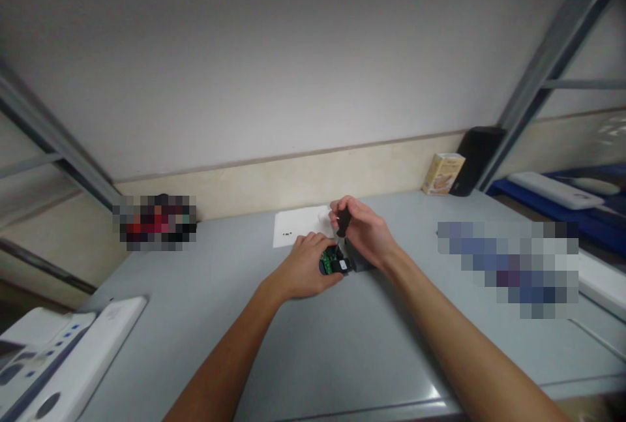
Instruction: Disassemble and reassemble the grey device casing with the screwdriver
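Observation:
In the head view, my left hand [310, 267] grips the edges of a small dark device with an exposed green circuit board [328, 261], keeping it on the grey table. My right hand [364, 229] is wrapped round the dark handle of a screwdriver [343, 220]. The screwdriver stands nearly upright, its tip pointing down into the device; whether it sits in a screw is too small to tell. A flat dark piece [362, 262] lies under my right hand, partly hidden. Behind my hands is a white sheet of paper [288, 226] with several tiny dark bits on it.
A yellow box [443, 173] and a black case [478, 160] stand at the back right by the wall. White equipment [110, 337] lies at the left edge of the table [220, 265]. Blurred-out items lie at both sides. Metal posts rise at left and right.

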Demonstrator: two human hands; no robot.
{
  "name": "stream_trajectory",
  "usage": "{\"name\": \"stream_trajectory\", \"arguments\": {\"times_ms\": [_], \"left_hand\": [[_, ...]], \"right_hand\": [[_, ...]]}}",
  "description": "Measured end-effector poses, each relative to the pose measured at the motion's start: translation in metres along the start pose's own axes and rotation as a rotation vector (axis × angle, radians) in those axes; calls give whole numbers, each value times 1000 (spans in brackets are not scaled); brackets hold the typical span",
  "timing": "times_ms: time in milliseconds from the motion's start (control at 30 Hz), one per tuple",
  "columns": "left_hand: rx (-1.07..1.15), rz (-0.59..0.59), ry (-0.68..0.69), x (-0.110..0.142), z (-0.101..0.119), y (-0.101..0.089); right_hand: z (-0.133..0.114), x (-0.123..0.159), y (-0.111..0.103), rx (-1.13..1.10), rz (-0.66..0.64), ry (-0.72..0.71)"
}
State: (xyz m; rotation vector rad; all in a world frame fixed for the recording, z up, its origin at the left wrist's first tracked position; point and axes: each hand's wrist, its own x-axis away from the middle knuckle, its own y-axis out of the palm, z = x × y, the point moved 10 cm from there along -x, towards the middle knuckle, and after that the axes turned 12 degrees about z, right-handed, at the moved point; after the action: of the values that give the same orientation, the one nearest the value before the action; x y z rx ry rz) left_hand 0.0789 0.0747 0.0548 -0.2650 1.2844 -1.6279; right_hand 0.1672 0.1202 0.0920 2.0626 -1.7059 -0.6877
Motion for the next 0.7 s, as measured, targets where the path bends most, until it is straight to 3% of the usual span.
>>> {"name": "stream_trajectory", "arguments": {"times_ms": [233,433,700], "left_hand": [[-11,-1,2,0,-2,2],[5,5,4,-1,-1,0],[15,21,14,-1,-1,0]], "right_hand": [[3,-3,-2,33,32,-58],[5,-4,-1,7,25,23],[1,0,4,-47,5,-18]]}}
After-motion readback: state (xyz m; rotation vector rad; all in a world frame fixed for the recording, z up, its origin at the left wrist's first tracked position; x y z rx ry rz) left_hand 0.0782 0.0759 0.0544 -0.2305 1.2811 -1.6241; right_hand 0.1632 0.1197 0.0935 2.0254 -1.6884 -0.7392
